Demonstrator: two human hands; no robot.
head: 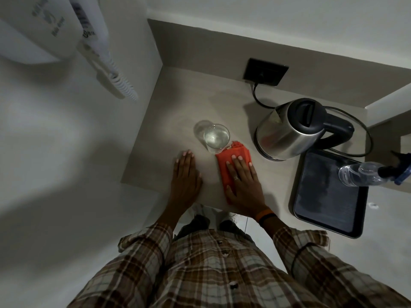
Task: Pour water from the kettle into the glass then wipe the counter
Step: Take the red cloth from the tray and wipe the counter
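Observation:
A clear glass (216,137) with water in it stands on the beige counter (178,112). To its right a steel kettle (287,130) with a black lid and handle sits upright on its base. A folded orange cloth (224,167) lies on the counter just in front of the glass. My right hand (244,185) presses flat on the cloth, fingers spread. My left hand (185,176) rests flat on the bare counter to the left of the cloth, holding nothing.
A black tray (329,196) lies at the counter's right front, a clear plastic bottle (364,174) with a blue cap over its far corner. The kettle's cord runs to a black socket (265,72) on the back wall. A white wall phone (66,30) hangs at left.

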